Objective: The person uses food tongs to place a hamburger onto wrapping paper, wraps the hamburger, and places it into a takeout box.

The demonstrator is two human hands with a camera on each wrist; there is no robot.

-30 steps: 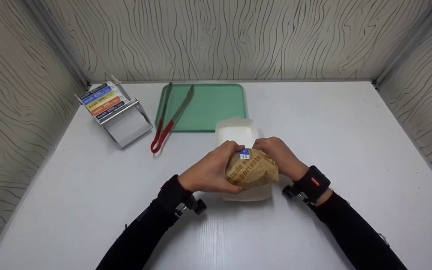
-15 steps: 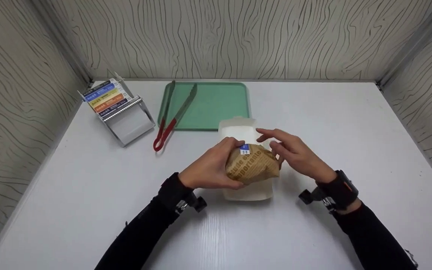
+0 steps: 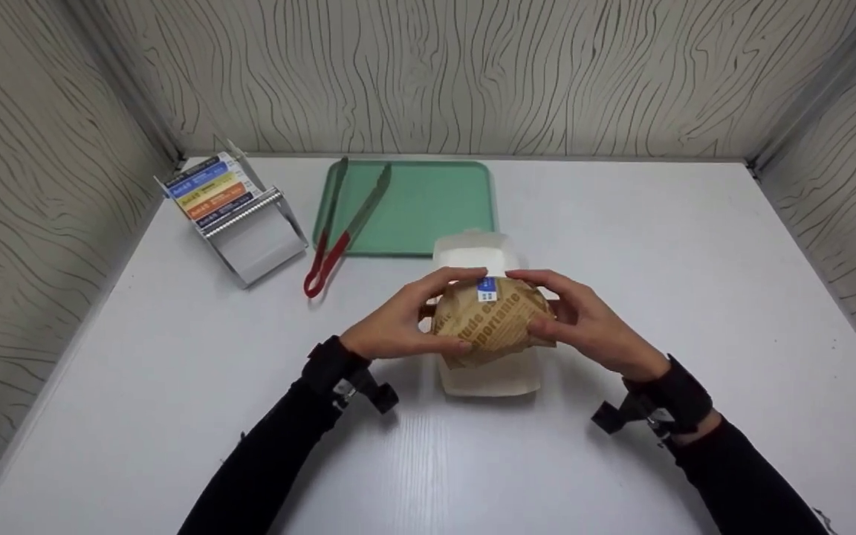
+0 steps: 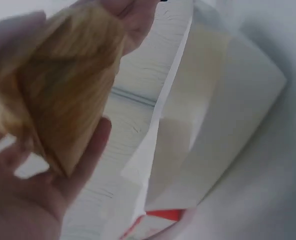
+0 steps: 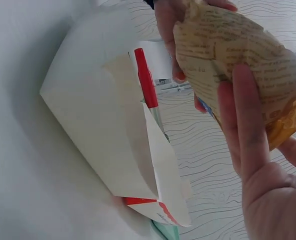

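Note:
A burger-shaped bundle in brown newsprint-style paper (image 3: 498,327), its contents hidden, is held above an open white clamshell box (image 3: 491,383). A blue and white sticker (image 3: 487,289) is on its upper edge. My left hand (image 3: 398,323) grips the bundle's left side, thumb at the near face and fingers along the far edge. On the right side, my right hand (image 3: 591,327) grips it in a similar way. The right wrist view shows straight fingers (image 5: 248,115) against the printed paper (image 5: 238,45). Beside the bundle, the left wrist view shows the box's tall white wall (image 4: 233,115).
Behind the box lies a green tray (image 3: 435,204), with red-handled tongs (image 3: 346,230) resting across its left part. A metal dispenser (image 3: 242,223) with coloured label rolls stands at the back left. Patterned panels (image 3: 428,82) enclose the white table (image 3: 658,260).
My right hand let go of the bundle's far edge, drew back to the right, then took hold of its right side. My left hand has shifted slightly left, and the bundle sits more level.

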